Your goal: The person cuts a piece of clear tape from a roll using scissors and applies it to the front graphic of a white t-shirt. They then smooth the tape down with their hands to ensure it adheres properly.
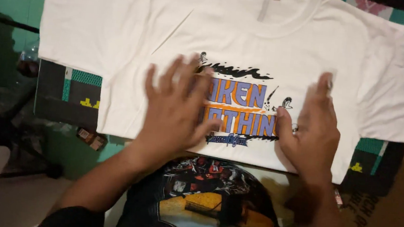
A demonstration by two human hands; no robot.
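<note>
White T-shirt (119, 46) spread front-up on the surface, both my hands flat on its printed chest.

Head view: my left hand (175, 113) rests palm-down, fingers (172, 78) splayed apart, over the graphic's left side; my right hand (312, 126) lies flat, fingers together, at its right edge. Green-and-black patterned cloth (73, 96) under the shirt; cardboard box (395, 211) lower right; dark printed shirt (208, 203) nearest me.

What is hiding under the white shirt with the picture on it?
Under the white T-shirt, a dark patterned cloth with green patches pokes out at both sides. Its middle is covered. Both hands, left and right, press flat on top.
</note>
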